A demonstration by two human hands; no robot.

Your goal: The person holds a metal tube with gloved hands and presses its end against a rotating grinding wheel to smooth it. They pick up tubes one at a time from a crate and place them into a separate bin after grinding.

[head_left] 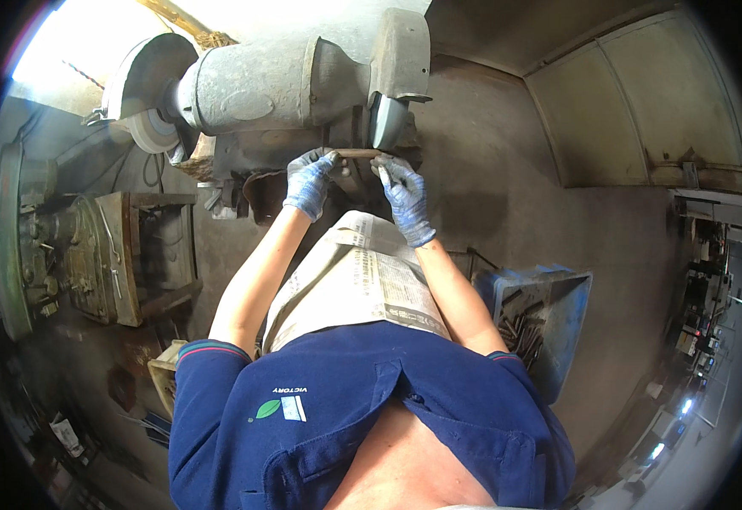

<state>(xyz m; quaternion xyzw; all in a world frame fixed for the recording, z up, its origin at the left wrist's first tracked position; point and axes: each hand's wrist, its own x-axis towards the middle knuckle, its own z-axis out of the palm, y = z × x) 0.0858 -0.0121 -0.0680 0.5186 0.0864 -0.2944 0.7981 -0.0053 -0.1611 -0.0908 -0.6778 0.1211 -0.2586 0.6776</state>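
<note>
A slim brownish bar (356,154) lies crosswise between my two hands, just below the right wheel (390,123) of a large grey bench grinder (252,87). My left hand (309,183), in a blue-and-white work glove with a grey palm, is closed on the bar's left end. Its right end is pinched by my right hand (406,197), gloved alike, directly under the wheel. The bar appears to touch or nearly touch the wheel's lower edge; which one I cannot tell. A newspaper sheet (375,276) covers my lap below the hands.
The grinder's left wheel (153,132) is pale and partly guarded. A blue bin (568,327) holding several dark rods (522,327) stands by my right elbow. On the left sits a heavy greenish machine (90,259). A yellowish container (164,374) is by my left side.
</note>
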